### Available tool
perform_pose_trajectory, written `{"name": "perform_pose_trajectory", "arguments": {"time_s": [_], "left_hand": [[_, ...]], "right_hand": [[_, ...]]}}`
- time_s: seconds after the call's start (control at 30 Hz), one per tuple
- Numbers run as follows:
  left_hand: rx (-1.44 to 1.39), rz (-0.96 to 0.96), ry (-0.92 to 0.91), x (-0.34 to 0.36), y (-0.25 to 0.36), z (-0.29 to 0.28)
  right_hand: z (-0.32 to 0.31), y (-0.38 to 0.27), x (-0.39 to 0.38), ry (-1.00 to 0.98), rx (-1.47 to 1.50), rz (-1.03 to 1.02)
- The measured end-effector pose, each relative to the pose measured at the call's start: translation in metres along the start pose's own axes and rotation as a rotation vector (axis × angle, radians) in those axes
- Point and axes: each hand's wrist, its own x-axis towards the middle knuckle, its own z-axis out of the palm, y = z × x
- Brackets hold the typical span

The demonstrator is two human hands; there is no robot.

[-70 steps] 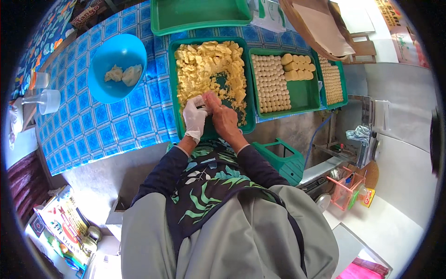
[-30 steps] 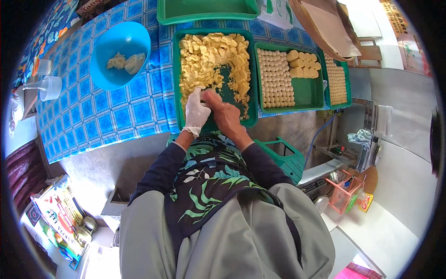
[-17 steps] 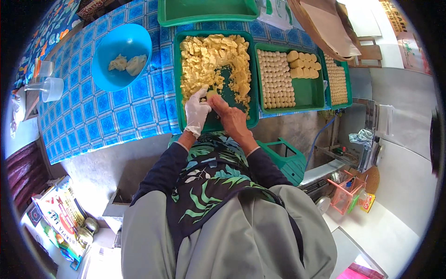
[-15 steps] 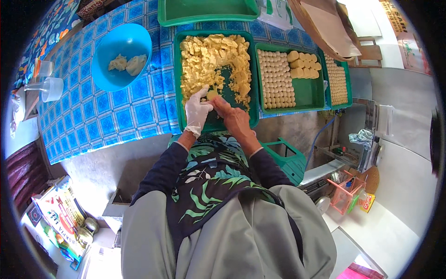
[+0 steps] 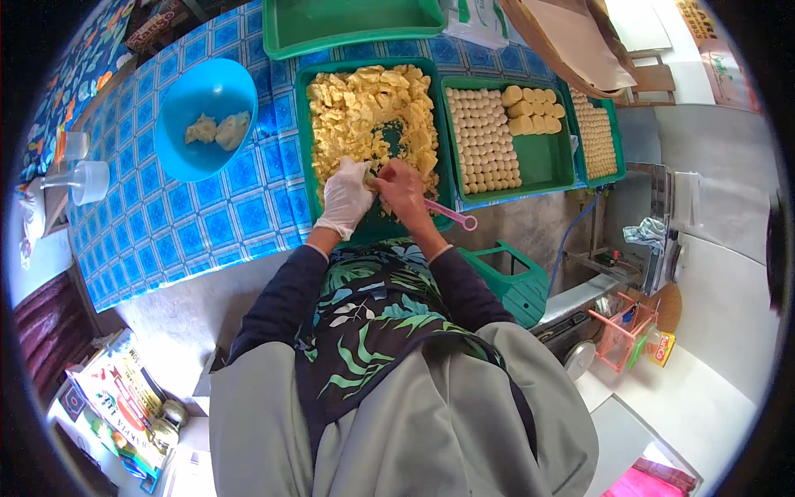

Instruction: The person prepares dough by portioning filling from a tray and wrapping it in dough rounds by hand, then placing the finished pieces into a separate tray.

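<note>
My gloved left hand (image 5: pixel 348 192) is curled around a small yellowish piece (image 5: pixel 370 179) over a green tray (image 5: pixel 302 141) of crumbly yellow dough (image 5: pixel 356 95). My bare right hand (image 5: pixel 401 189) meets it from the right, fingertips closed on the same piece, though they partly hide it. A pink tool with a ring handle (image 5: pixel 460 218) sticks out beside my right hand across the tray's rim. Right of this, another green tray (image 5: pixel 540 163) holds rows of pale rounds (image 5: pixel 479 141) and larger yellow pieces (image 5: pixel 532 112); a further tray (image 5: pixel 592 137) holds several small rounds.
A blue bowl (image 5: pixel 178 161) with white dough lumps stands left on the checked tablecloth (image 5: pixel 166 236); plastic containers (image 5: pixel 87 184) are at the left edge. A green tray (image 5: pixel 348 29), a white bag (image 5: pixel 472 21) and a woven tray (image 5: pixel 563 37) are at the back. A green stool (image 5: pixel 517 298) stands below the table.
Both hands stay together over the dough tray; my right hand has turned and shifted slightly up. The pink tool now shows beside it, and the view has shifted slightly.
</note>
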Motion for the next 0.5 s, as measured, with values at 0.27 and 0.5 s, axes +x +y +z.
{"name": "perform_pose_trajectory", "arguments": {"time_s": [0.27, 0.5], "left_hand": [[-0.033, 0.017, 0.098, -0.014, 0.004, 0.008], [-0.134, -0.132, 0.222, -0.041, 0.005, -0.026]], "right_hand": [[0.003, -0.004, 0.007, -0.079, -0.242, 0.068], [-0.009, -0.003, -0.008, -0.114, -0.115, -0.252]]}}
